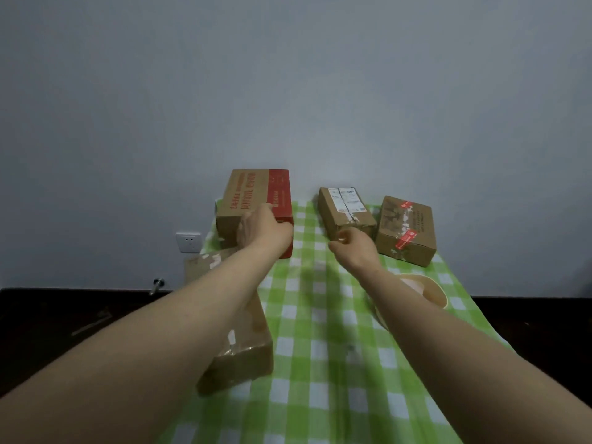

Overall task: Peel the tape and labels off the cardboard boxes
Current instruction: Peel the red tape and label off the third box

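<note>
A tall cardboard box with a red band stands at the back left of the table, and my left hand grips its near face. A smaller box with a white label lies at the back middle. My right hand hovers just in front of it with fingers loosely curled, holding nothing. At the back right sits a third box with red tape scraps. Under my left forearm lies a plain brown box with bits of tape on it.
A green and white checked cloth covers the table. A beige bowl stands under my right forearm. Behind the table is a grey wall with a socket. Dark floor lies on both sides.
</note>
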